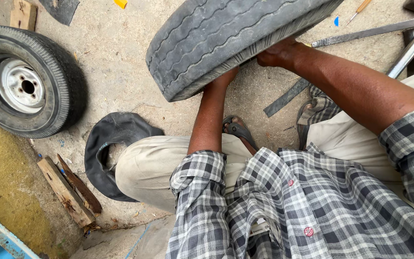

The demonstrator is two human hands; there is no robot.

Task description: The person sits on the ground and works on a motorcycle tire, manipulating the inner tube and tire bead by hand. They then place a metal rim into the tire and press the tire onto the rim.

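Here the worn grey tyre [226,38] stands tilted on the concrete ground [116,62] in front of the crouching person, its upper part cut off by the top edge of the view and its lower rim hanging over both hands. To the left of the tyre the ground lies open as far as a wheel with a metal rim [27,86] lying flat, well apart from it; to the right the room is tighter, with long metal bars [374,31] and a shiny tube [410,50] crossing the upper right corner. A limp black inner tube [106,153] lies by the person's left knee, beside some wooden blocks [68,189], and a dark rubber strip [286,98] lies on the ground near the sandalled feet. The left hand [226,76] reaches under the tyre's lower edge, and its fingers are hidden there, so I cannot tell whether it grips or only props. The right hand [276,52] presses against the tyre's underside at the sidewall, apparently closed round the edge, though the fingers are mostly out of sight. The tread is shallow, with wavy grooves running lengthwise, dusty and pale.
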